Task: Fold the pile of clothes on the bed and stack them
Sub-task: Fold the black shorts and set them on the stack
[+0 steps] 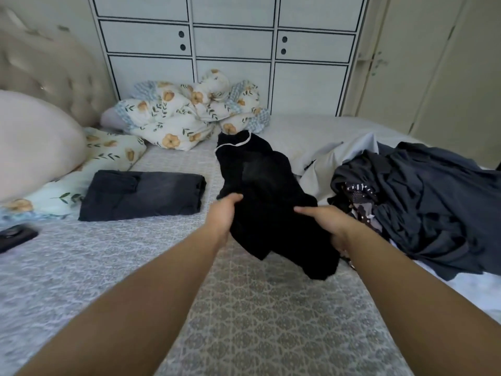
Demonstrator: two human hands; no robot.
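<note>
Head view: left hand [226, 213] and right hand [324, 219] grip black garment [267, 191], fingers curled into cloth; best shake flat toward 12 o'clock before folding.

Soft, even indoor light falls without hard shadows or glare. The wide lens bends the cabinet [233, 50] lines, and slight blur softens both forearms.

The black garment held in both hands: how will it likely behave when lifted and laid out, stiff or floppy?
Likely floppy: the black garment droops below the left hand and right hand. It probably won't hold shape, as its white-trimmed end lies crumpled on the bed. Seemingly light.
</note>
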